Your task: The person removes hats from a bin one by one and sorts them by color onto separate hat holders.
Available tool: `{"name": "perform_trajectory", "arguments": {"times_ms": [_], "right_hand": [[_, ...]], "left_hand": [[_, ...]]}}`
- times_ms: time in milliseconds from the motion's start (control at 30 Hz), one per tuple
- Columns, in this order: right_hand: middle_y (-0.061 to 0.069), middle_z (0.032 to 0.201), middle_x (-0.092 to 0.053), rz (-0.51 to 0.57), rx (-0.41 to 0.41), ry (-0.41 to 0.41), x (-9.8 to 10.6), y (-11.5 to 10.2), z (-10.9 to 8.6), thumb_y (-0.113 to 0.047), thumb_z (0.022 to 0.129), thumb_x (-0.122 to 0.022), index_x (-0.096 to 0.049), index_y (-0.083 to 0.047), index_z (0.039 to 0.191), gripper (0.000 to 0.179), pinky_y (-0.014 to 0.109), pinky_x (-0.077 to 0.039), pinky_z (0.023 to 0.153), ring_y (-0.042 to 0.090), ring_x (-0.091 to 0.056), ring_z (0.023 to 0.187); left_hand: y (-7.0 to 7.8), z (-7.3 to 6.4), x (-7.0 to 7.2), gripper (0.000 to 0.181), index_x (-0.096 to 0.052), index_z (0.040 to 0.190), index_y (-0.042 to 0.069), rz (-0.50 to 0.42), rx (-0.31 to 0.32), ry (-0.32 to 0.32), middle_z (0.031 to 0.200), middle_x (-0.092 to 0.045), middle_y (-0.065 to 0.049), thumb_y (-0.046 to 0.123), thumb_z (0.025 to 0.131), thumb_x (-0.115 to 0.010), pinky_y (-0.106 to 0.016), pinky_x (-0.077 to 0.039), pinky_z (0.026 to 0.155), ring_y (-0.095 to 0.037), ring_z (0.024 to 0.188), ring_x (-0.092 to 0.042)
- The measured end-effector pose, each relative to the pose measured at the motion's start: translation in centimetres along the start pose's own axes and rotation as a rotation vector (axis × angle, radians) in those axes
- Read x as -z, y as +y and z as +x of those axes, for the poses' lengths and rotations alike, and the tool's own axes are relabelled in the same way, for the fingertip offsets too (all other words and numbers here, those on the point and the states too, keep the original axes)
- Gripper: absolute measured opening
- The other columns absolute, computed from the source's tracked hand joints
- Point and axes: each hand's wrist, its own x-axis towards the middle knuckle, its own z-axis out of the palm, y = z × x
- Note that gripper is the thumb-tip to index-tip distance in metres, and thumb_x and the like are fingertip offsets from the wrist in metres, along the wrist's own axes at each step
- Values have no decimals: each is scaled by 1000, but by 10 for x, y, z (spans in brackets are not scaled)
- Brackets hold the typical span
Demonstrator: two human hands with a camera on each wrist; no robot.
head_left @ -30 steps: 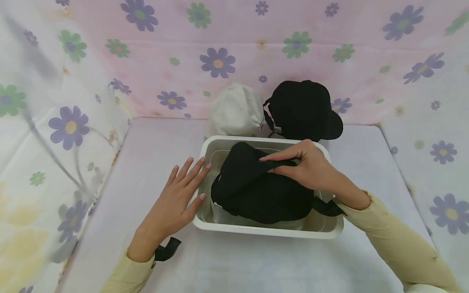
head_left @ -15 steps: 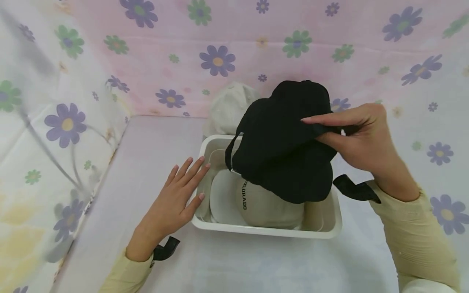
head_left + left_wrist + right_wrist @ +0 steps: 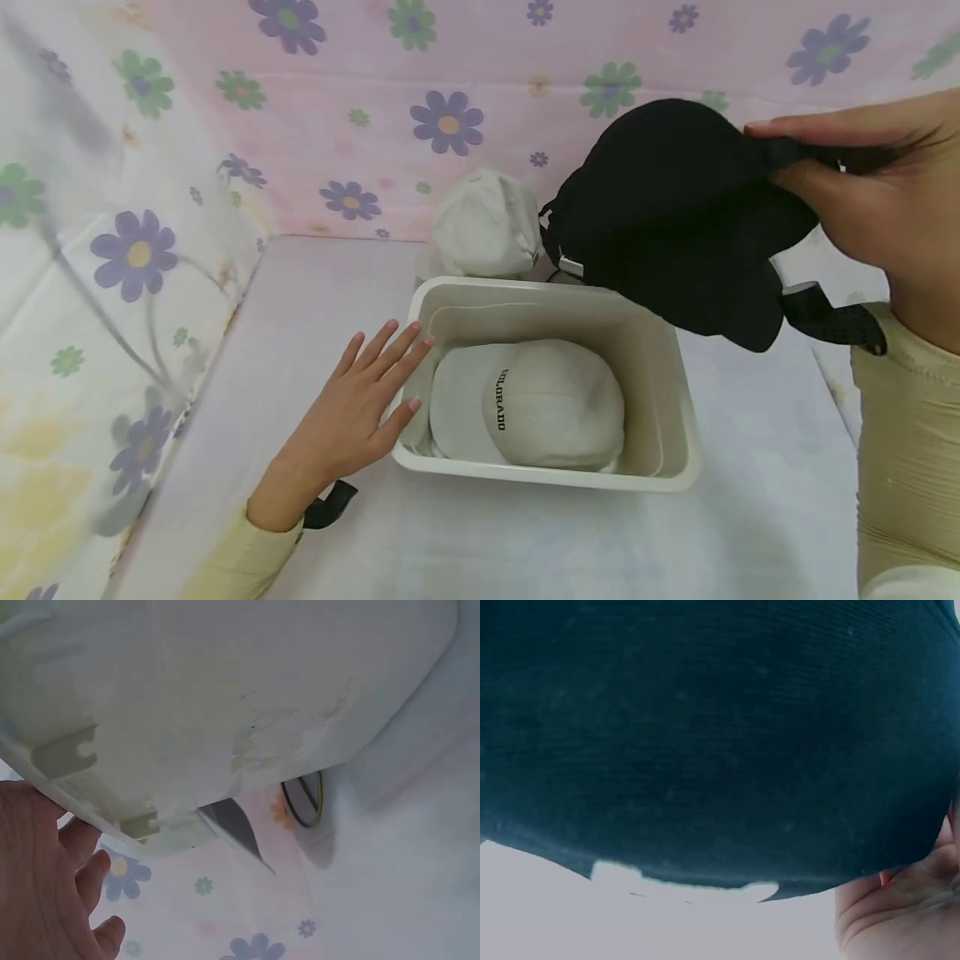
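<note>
Holding: right hand (image 3: 870,183) pinches a black cap (image 3: 675,217) by its edge, thumb on top and fingers beneath, raised well above the table (image 3: 525,542); the cap hangs in the air over the far right corner of the bin (image 3: 660,467)
Right wrist view: dark ribbed cloth of the black cap (image 3: 705,735) fills almost all of it; a bit of the right hand (image 3: 900,915) shows at the lower right corner
Left hand: left hand (image 3: 352,417) lies flat on the table, fingers straight and spread, fingertips (image 3: 411,403) touching the bin's left wall; it holds nothing
Left wrist view: underside of the bin (image 3: 225,705) seen close, the left hand (image 3: 45,885) just beside its rim
Bin: white plastic, rectangular, standing in the middle of the table
Inside bin: a white cap (image 3: 532,412) with dark lettering down its front, lying on the floor of the bin toward the near side
Behind bin: a second white cap (image 3: 483,225) stands at the far rim; another dark cap seems to sit beside it, though the held cap covers most of that spot, so I cannot tell for sure
Surround: flowered cloth (image 3: 337,100) forms the walls at back and sides
Sleeves: pale yellow, with a black strap (image 3: 326,507) at the left wrist
</note>
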Motion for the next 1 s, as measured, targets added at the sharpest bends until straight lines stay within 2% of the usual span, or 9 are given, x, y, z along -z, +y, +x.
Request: {"name": "perform_trajectory", "arguments": {"times_ms": [100,167,233,333,367,500,600,867,1000], "right_hand": [[-29,107,-69,-21,-86,-1,0,9,12,-3,95,-68,-80,-12,112,22,8,-43,65,-11,-59,75],[-32,102,-68,7,-102,-5,-3,17,21,-2,94,-68,-80,-11,111,22,8,-46,69,-10,-59,74],[-30,98,-70,45,-75,-18,-6,27,30,1,94,-68,-80,-8,110,22,7,-48,80,-11,-64,79],[-24,99,-72,106,30,-43,-12,44,43,8,91,-67,-78,3,106,19,9,-51,82,-9,-67,81],[-23,98,-73,128,31,-50,-15,49,47,8,91,-67,-78,4,106,19,10,-52,84,-10,-68,83],[-21,100,-74,174,-73,-67,-25,67,59,5,92,-68,-78,3,108,19,11,-52,85,-8,-69,89],[-18,101,-75,212,-144,-81,-36,79,65,4,93,-68,-77,2,110,20,11,-53,84,-6,-70,91],[-16,102,-76,282,-163,-82,-72,100,73,4,92,-69,-78,1,109,19,12,-53,84,-5,-70,94],[-20,102,-75,302,-186,-136,-91,106,71,4,91,-70,-78,-1,109,20,11,-54,83,-7,-70,94]], "left_hand": [[-2,1,3,63,-32,161,15,36,-12,-13,168,-28,-5,41,105,-46,-53,-9,126,-30,157,-18],[-3,2,4,63,-33,160,14,49,-23,-18,167,-29,-5,42,105,-46,-53,-9,126,-30,156,-18],[-4,3,4,63,-34,160,14,57,-32,-19,167,-29,-6,44,106,-44,-53,-10,126,-30,156,-19],[-5,4,4,64,-35,160,13,65,-42,-18,167,-29,-6,47,107,-40,-53,-9,126,-29,156,-18],[-5,4,4,64,-34,160,12,67,-43,-17,167,-29,-6,48,107,-38,-52,-9,126,-29,156,-18],[-5,6,3,65,-33,160,11,57,-50,-10,167,-28,-6,49,108,-35,-50,-8,127,-29,156,-19],[-5,6,2,65,-32,160,10,47,-54,-3,167,-28,-6,49,109,-34,-49,-8,127,-29,156,-20],[-3,8,1,65,-31,160,8,46,-64,11,167,-28,-8,48,109,-32,-45,-9,128,-30,156,-22],[-1,9,2,64,-31,160,8,36,-63,3,168,-27,-8,46,108,-37,-43,-8,128,-30,156,-21]]}}
